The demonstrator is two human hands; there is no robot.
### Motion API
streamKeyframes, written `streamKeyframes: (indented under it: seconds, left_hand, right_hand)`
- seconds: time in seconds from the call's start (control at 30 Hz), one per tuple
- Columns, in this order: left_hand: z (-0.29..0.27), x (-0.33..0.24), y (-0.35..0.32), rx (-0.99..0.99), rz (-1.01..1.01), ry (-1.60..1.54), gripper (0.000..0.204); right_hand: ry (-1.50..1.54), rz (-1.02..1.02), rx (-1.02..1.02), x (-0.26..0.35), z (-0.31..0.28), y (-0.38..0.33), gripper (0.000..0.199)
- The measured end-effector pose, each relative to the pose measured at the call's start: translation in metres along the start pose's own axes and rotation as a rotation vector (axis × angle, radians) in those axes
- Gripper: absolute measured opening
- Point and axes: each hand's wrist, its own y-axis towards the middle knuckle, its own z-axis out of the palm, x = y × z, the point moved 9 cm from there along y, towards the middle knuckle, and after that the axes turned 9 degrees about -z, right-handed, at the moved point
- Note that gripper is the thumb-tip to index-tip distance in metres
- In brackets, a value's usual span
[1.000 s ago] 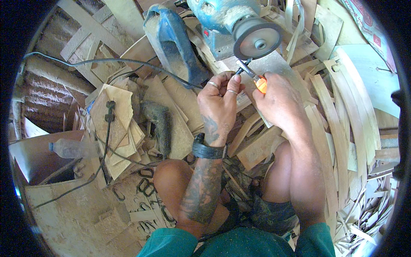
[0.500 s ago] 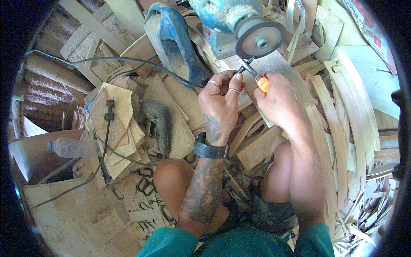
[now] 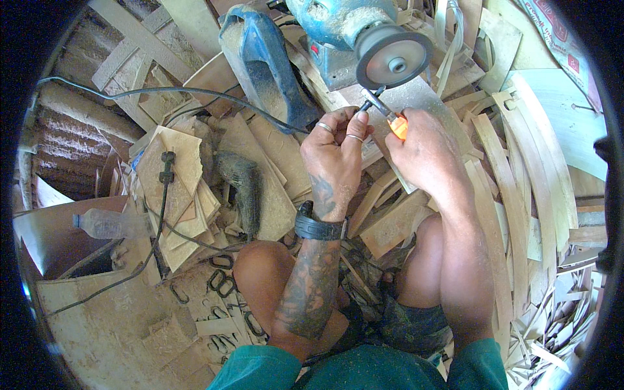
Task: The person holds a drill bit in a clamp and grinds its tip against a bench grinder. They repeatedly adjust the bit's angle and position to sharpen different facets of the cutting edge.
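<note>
My left hand (image 3: 333, 156), wearing rings, is closed in a pinch on a small dark rod-like piece (image 3: 367, 104); its exact kind is too small to tell. Pliers with orange handles (image 3: 398, 127) sit in my closed right hand (image 3: 426, 153). Their metal jaws lie at the dark piece, just beyond my left fingertips. Right above both hands is the round wheel (image 3: 383, 62) of a dusty blue bench grinder (image 3: 341, 23). The far tip of the dark piece is by the wheel's lower edge; I cannot tell whether they touch.
A hollow blue casing (image 3: 263, 71) stands left of the grinder, with a cable (image 3: 195, 89) running past it. Farther left are a dusty dark power tool (image 3: 244, 188), thin wood sheets (image 3: 175, 156) and a plastic bottle (image 3: 101, 223). Curved wood strips (image 3: 497, 188) fill the right side.
Almost nothing differs. Both hands, the pliers and the dark piece keep their places at the wheel.
</note>
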Motion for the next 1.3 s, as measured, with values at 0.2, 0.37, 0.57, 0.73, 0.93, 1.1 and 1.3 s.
streamKeyframes:
  seconds: [0.2,0.37,0.57,0.73,0.93,1.1,1.3]
  left_hand:
    - [0.0001,-0.0015,0.0007,-0.001,0.016,0.0,0.022]
    - [0.0004,-0.0025,-0.0005,-0.001,0.027,-0.017,0.021]
    - [0.0002,-0.0023,-0.0007,-0.004,0.012,0.0,0.02]
    - [0.0004,-0.0011,-0.0011,0.0,0.008,-0.018,0.02]
    - [0.0014,-0.0009,-0.0021,0.003,0.012,-0.052,0.02]
    - [0.0004,-0.0011,-0.0018,-0.005,0.021,-0.035,0.019]
    - [-0.0004,-0.001,-0.0011,-0.006,0.021,-0.011,0.019]
  right_hand:
    - [-0.001,0.003,-0.041,0.0027,-0.0028,-0.0022,0.03]
    - [0.001,0.01,-0.021,-0.0001,-0.0006,-0.0005,0.03]
    - [0.001,-0.031,-0.064,-0.0014,-0.0007,0.0,0.031]
    - [-0.014,-0.058,-0.027,-0.0017,0.0,0.0035,0.03]
    - [0.003,-0.062,-0.026,0.0006,-0.0023,0.0041,0.027]
    - [0.006,-0.067,-0.029,-0.0014,-0.0006,0.0052,0.026]
    - [-0.028,-0.112,-0.093,0.0003,-0.0015,0.0047,0.025]
